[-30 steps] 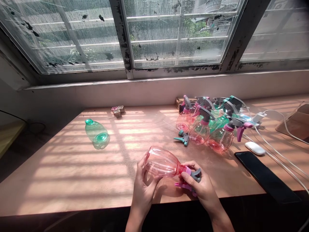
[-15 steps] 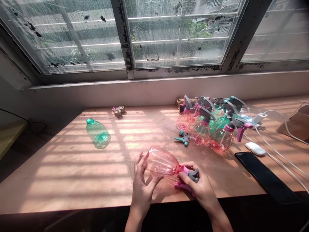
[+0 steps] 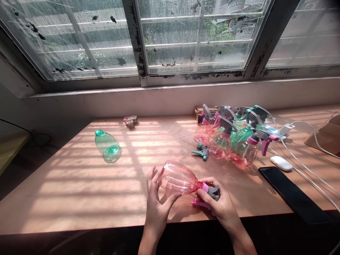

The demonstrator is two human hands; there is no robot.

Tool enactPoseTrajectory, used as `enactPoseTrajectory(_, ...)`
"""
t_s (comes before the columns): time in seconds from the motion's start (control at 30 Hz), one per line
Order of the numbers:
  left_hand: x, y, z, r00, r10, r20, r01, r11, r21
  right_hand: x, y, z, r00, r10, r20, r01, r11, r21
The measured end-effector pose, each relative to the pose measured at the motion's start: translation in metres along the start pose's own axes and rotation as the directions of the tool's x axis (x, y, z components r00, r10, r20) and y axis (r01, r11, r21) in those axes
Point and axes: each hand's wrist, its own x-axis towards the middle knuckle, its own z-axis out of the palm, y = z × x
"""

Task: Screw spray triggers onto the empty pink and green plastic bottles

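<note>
A clear pink spray bottle [image 3: 178,177] lies sideways between my hands over the table's front part, its neck pointing right. My left hand [image 3: 158,200] curves around the base end, fingers behind and thumb along the lower side. At the neck, my right hand [image 3: 219,202] pinches the pink collar of a grey and pink spray head [image 3: 213,192], whose pink trigger points down toward the table. The collar sits against the bottle's neck; how tightly it is screwed on I cannot tell.
A green bottle [image 3: 107,146] without a head lies at left. Near a loose green-grey spray head [image 3: 202,151], several assembled spray bottles [image 3: 220,143] stand at right. A black phone [image 3: 290,193], white mouse [image 3: 281,163] and cables lie farther right. Small blocks [image 3: 130,122] sit at the back.
Almost nothing differs. The pink bottle and both hands keep nearly the same place and grip, with only a very slight shift.
</note>
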Motion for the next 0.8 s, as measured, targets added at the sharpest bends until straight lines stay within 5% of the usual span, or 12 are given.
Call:
enactPoseTrajectory(0.17,-0.0003,-0.0014,-0.0026,0.998,0.049,0.038,-0.048,0.999,-0.011,0.0005,-0.0014,-0.0029,1.0,0.001,-0.031,0.0,0.999,0.045)
enactPoseTrajectory(0.37,-0.003,0.0007,0.0009,0.999,-0.035,0.017,0.037,0.989,-0.144,-0.0019,0.0011,0.0009,0.999,-0.017,0.027,0.017,1.0,-0.005)
enactPoseTrajectory(0.8,-0.001,0.0003,0.0026,0.999,-0.012,0.037,0.014,0.998,-0.065,-0.001,-0.0022,0.0006,1.0,-0.002,-0.029,0.002,1.0,0.004)
